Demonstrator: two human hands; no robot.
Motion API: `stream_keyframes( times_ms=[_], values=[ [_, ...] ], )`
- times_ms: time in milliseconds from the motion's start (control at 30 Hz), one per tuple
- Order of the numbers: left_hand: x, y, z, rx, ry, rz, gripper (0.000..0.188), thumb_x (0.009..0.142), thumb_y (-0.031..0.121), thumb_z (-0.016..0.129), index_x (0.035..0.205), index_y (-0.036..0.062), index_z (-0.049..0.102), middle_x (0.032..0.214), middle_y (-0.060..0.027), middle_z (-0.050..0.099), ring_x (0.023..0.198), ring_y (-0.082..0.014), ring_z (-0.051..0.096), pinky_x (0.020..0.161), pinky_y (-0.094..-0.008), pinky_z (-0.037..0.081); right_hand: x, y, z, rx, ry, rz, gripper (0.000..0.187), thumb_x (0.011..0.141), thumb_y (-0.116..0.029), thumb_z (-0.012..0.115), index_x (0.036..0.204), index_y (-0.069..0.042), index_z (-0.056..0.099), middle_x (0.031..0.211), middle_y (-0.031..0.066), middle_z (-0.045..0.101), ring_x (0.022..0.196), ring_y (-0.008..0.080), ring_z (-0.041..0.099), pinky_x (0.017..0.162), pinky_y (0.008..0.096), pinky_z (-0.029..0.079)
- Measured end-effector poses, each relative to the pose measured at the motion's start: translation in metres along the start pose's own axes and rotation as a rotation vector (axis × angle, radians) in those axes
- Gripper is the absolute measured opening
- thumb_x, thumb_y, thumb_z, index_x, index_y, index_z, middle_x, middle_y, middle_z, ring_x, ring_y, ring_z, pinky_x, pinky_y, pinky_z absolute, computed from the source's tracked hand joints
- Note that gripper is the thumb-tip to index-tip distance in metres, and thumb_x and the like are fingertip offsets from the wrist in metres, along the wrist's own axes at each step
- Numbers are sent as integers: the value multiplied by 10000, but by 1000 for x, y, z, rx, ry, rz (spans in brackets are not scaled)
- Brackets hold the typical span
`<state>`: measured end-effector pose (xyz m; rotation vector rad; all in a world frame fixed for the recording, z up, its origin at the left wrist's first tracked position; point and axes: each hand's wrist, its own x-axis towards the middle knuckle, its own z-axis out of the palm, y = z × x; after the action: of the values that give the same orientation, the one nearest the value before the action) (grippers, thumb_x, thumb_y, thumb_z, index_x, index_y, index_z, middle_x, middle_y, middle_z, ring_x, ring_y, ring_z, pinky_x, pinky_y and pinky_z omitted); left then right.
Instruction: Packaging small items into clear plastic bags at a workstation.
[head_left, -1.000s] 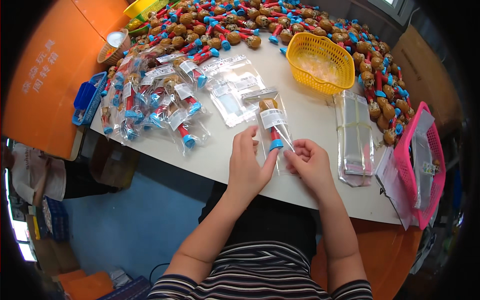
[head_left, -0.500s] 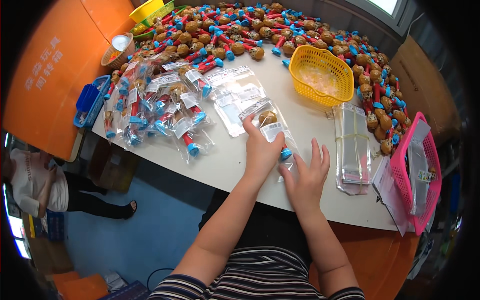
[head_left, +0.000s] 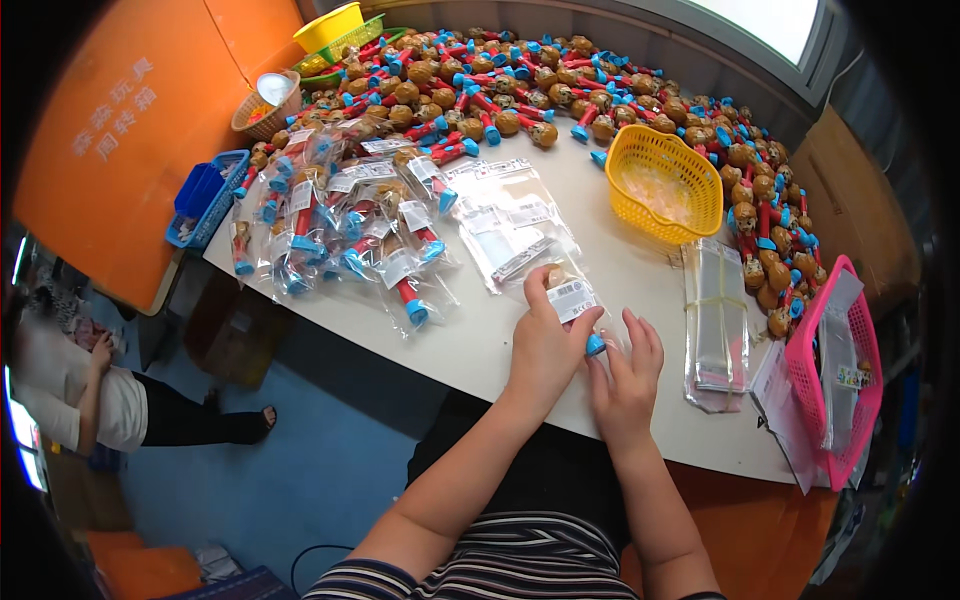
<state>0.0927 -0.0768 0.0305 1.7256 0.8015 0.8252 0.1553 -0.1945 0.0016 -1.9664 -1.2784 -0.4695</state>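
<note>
A stick toy in a clear bag with a white label (head_left: 571,299) lies at the table's near edge; its brown round head is partly covered and its blue end shows. My left hand (head_left: 545,350) is closed on this bagged toy, thumb along the label. Close by the blue end is my right hand (head_left: 628,388), its fingers apart; whether they touch the bag I cannot make out. Just beyond lie flat clear bags with printed header cards (head_left: 510,205). To the left is a heap of bagged toys (head_left: 350,215), with red handles and blue ends.
Loose brown-headed toys (head_left: 550,85) pile along the back and right. A yellow basket (head_left: 665,185) holds small clear pieces. Banded clear bags (head_left: 715,320) lie beside a pink basket (head_left: 840,380). A blue basket (head_left: 205,200) stands left. Another person (head_left: 90,390) stands beyond the table's left side.
The whole view has shifted slightly. My right hand has come a little closer to the toy's blue end. My left hand still holds the bagged toy.
</note>
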Motion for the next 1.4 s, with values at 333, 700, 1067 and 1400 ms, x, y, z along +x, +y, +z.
stream_keyframes(
  times_ms=[333,700,1067,1400],
  values=[
    [-7,-13,-9,41,-23,-6,665,866,242,721,1312,-31,309,873,-222,685,747,-324,702,654,-380,535,2,0,7,142,-64,92,261,805,-84,718,1028,30,645,1200,191,571,1109,381,528,940,450,443],
    [31,-41,-7,-348,168,-198,962,870,197,715,1434,-52,-23,1095,-225,599,957,-237,625,763,-314,524,-2,5,1,381,-156,116,197,836,-80,671,975,51,623,1242,187,534,1137,359,506,963,424,411],
    [6,-19,-4,-673,-58,-302,1081,838,4,687,1483,64,-179,1276,-240,476,1057,-251,596,784,-333,563,1,-1,0,44,-59,-71,268,820,-149,707,1004,30,629,1391,232,422,1253,427,415,1051,501,345],
    [-1,-14,-22,-213,-166,-338,977,854,108,694,1489,-7,-41,945,-178,640,822,-239,674,606,-322,549,-6,4,-7,196,-141,51,284,817,-92,721,1067,16,640,1247,240,547,1079,362,582,921,411,490]
  ],
)
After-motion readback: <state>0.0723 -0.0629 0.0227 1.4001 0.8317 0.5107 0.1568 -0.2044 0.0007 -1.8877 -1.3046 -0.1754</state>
